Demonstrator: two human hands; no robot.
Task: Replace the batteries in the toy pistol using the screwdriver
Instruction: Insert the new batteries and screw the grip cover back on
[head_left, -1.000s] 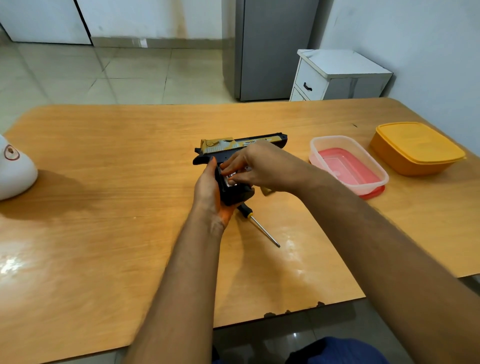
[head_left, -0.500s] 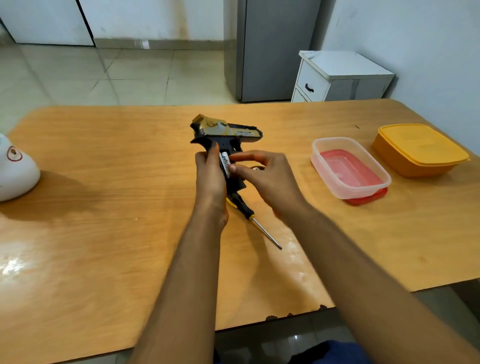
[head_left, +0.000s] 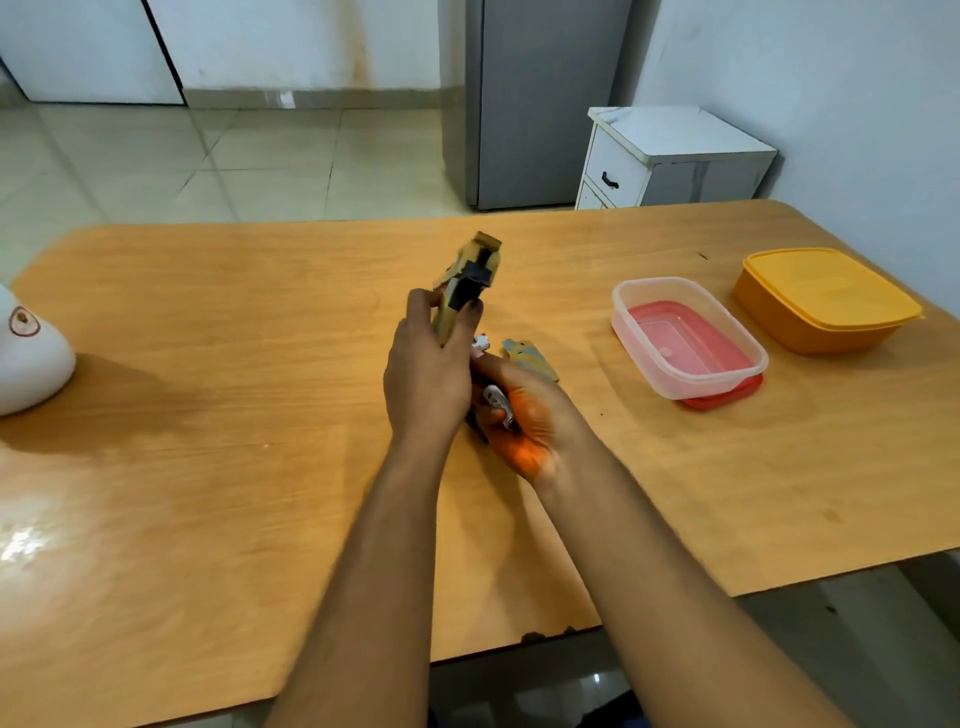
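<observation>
My left hand (head_left: 426, 374) grips the black and gold toy pistol (head_left: 470, 275) by its handle, holding it above the table with the barrel pointing away from me. Just right of it, my right hand (head_left: 530, 421) is cupped palm up below the handle. A silver-white battery (head_left: 498, 402) lies in that palm, and a second battery (head_left: 480, 343) sits at its fingertips. A grey and gold cover piece (head_left: 530, 358) lies on the wooden table (head_left: 208, 467) beside the right hand. My hands hide the screwdriver.
A clear plastic box (head_left: 685, 338) stands on its red lid to the right. Farther right is a closed orange box (head_left: 826, 301). A white rounded object (head_left: 26, 358) sits at the left edge. The table's front edge is near my elbows.
The pistol has swung from sideways to barrel pointing away. My right hand turned palm up under the handle with batteries in it. The screwdriver has gone out of sight beneath my hands.
</observation>
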